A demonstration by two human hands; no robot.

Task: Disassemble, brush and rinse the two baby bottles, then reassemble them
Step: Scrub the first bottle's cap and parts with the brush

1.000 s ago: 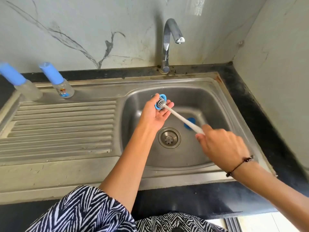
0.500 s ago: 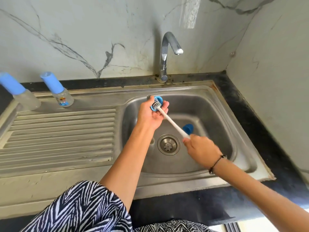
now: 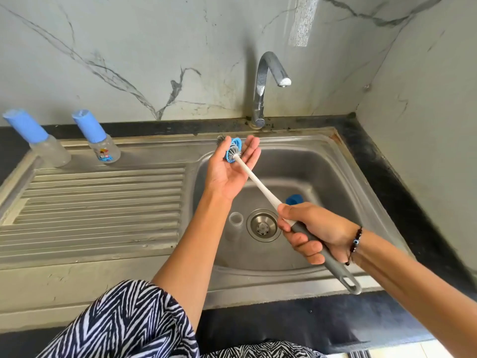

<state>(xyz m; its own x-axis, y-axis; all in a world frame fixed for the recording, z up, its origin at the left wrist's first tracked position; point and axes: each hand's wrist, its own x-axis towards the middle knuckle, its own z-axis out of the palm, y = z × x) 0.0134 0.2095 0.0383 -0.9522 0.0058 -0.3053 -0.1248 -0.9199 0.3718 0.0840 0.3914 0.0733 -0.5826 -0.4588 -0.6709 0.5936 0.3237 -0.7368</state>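
Left hand (image 3: 227, 171): half a second ago its fingers were curled around the blue ring (image 3: 233, 150); now they're nearly straight, palm up, and the ring just rests against the fingers (image 3: 251, 147). The brush (image 3: 260, 186) has also gone deeper: the bristle head now pokes right through the ring, with a tuft showing out the far side. My read is that the ring's inner pass is about done and it's due for a rinse or a set-down.

Right hand (image 3: 316, 232): fingers wrapped tight on the brush's grey handle, white shaft running up-left to the ring. Beaded bracelet (image 3: 355, 244) on that wrist.

Ring and brush head are held over the back-left corner of the sink (image 3: 343, 177), well left of the tap (image 3: 268, 81) spout. No water visible from the tap.

In the basin: a clear cylindrical part (image 3: 235, 220), probably a bottle piece, just left of the drain (image 3: 263, 224); a blue part (image 3: 294, 199) behind the right hand, mostly hidden, can't tell what it is.

On the drainboard (image 3: 103, 197), back edge: two bottles with blue caps on, left bottle (image 3: 38, 138) and right bottle (image 3: 99, 139), well apart from the hands. Can't tell if those are done or still pending.

Risk: with the hand flat, the ring can slip off into the basin once the brush is pulled out.
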